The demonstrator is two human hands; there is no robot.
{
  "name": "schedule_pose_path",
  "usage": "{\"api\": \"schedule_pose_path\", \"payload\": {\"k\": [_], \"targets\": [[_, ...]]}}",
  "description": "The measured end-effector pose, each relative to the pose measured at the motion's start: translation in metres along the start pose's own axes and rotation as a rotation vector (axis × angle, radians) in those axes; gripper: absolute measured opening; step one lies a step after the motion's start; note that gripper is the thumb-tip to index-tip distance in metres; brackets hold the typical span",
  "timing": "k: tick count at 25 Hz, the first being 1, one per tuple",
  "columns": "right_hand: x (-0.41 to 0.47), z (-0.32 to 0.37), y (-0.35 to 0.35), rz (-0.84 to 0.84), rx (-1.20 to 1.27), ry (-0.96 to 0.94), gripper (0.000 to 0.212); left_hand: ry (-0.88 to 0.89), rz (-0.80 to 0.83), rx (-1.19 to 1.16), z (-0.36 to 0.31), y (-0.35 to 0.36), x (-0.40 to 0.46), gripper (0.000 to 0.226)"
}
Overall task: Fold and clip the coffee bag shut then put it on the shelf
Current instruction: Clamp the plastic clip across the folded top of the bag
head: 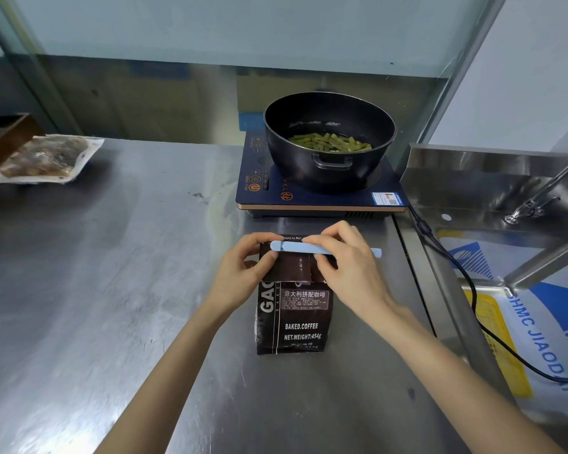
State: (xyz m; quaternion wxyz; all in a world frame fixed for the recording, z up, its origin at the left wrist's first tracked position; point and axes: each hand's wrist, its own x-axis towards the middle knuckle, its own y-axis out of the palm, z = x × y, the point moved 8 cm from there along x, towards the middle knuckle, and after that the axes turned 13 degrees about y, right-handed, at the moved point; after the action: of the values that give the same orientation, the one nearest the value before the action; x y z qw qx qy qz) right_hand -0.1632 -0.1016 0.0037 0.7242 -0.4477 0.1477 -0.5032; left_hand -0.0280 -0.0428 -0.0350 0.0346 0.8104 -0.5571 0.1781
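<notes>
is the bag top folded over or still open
Folded: the bag top flap lies doubled over its front, a blue clip across the fold, both hands on it.

Both bare forearms reach in from the bottom, angled toward each other. Left hand (243, 267) pinches with thumb and fingers curled in, grip closed. Right hand (345, 267) sits palm down, fingers bent forward, thumb tucked under, also pinching.

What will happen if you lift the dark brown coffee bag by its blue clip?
The dark brown coffee bag looks full and prints 454g, so it probably feels hefty. Its crinkled sides suggest it would sag somewhat. The long blue plastic clip might slip off, since the fold looks thick.
</notes>
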Motion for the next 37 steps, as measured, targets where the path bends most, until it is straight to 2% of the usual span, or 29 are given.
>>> {"api": "schedule_pose_path", "payload": {"k": [6, 14, 20, 26, 32, 37], "targets": [[-0.003, 0.006, 0.001, -0.015, 0.030, -0.031, 0.029, -0.019, -0.019, 0.027, -0.001, -0.001, -0.001, 0.020], [-0.012, 0.015, 0.002, -0.041, 0.003, -0.087, 0.029, -0.032, -0.003, 0.029, 0.003, 0.000, 0.000, 0.031], [-0.015, 0.013, 0.000, -0.041, -0.013, -0.089, 0.029, -0.018, 0.010, 0.047, 0.003, 0.004, 0.001, 0.031], [-0.019, 0.013, -0.007, -0.059, 0.106, -0.121, 0.028, -0.060, -0.023, 0.043, 0.011, 0.000, 0.001, 0.031], [-0.019, -0.010, -0.006, -0.037, 0.020, -0.087, 0.019, -0.042, -0.027, 0.021, 0.009, 0.001, 0.001, 0.030], [-0.021, -0.042, -0.004, 0.091, 0.087, 0.035, 0.017, -0.067, -0.037, 0.017, 0.014, -0.002, 0.001, 0.031]]}}
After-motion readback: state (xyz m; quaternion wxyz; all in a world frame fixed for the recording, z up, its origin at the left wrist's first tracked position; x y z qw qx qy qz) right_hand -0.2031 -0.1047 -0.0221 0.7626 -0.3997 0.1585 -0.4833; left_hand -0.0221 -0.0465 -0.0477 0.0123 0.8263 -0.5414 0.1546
